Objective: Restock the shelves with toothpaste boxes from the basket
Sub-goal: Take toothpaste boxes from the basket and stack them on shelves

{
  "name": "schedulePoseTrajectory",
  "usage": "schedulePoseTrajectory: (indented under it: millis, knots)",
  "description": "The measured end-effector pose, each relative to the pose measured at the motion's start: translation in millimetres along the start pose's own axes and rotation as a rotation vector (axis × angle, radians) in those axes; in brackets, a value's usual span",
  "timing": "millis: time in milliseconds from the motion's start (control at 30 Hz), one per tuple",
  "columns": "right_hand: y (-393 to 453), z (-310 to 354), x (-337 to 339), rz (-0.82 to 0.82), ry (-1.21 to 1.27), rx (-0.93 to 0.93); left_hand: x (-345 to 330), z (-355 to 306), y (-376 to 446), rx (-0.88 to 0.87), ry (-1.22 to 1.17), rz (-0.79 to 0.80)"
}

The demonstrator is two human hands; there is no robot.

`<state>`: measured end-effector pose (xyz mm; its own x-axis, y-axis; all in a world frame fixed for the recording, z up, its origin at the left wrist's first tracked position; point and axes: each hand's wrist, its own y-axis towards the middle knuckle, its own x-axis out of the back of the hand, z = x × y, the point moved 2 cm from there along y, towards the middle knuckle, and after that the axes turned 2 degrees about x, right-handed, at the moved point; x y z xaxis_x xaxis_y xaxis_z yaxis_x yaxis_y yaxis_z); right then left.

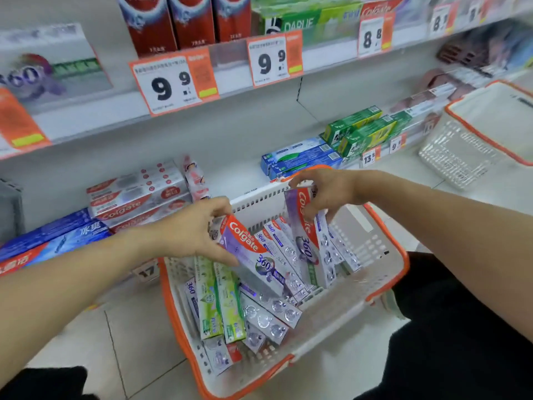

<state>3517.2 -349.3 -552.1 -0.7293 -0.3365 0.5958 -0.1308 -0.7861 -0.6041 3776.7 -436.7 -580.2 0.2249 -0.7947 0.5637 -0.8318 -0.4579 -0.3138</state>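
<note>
Over the basket point(383, 287), my left hand point(190, 232) grips one purple box point(253, 255); my right hand point(326, 192) pinches another box point(305, 241) upright.

Two baskets: one point(375, 287) holding toothpaste boxes, a second point(461, 151) at the right edge. Two green boxes point(219, 301) lie among the purple ones. Three dark red boxes point(190, 21) stand on the upper shelf point(230, 79). Two 9.9 tags point(173, 82).

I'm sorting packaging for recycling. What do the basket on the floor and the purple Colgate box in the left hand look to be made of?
Basket: looks like rigid moulded plastic, white and matte with an orange rim; the perforated walls suggest moulding.

Purple Colgate box, gripped by the left hand: probably printed cardboard with a glossy finish; sharp folded edges and light sheen point to that, though the blur leaves it uncertain.
</note>
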Motion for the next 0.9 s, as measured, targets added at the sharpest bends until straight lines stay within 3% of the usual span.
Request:
schedulePoseTrajectory:
  millis: [200, 467, 600, 767, 900]
  knots:
    - [-42.2, 55.2, 26.8, 0.027, 0.079, 0.211, 50.9, -23.2, -31.8, -0.008, -0.276, -0.188]
    - [-24.2, 74.0, 34.2, 0.015, 0.276, 0.33, 72.4, -8.0, -51.0, 0.205, -0.458, -0.278]
    - [-12.4, 81.3, 28.6, 0.095, 0.472, 0.354, 77.7, -18.8, -62.3, 0.175, -0.386, -0.16]
    - [-13.8, 101.4, 9.8, 0.171, 0.63, 0.392, 78.0, -48.5, -60.5, 0.137, -0.367, -0.15]
    - [-14.0, 115.6, -11.7, 0.093, 0.677, 0.441, 69.7, -61.9, -51.4, 0.164, -0.407, -0.154]
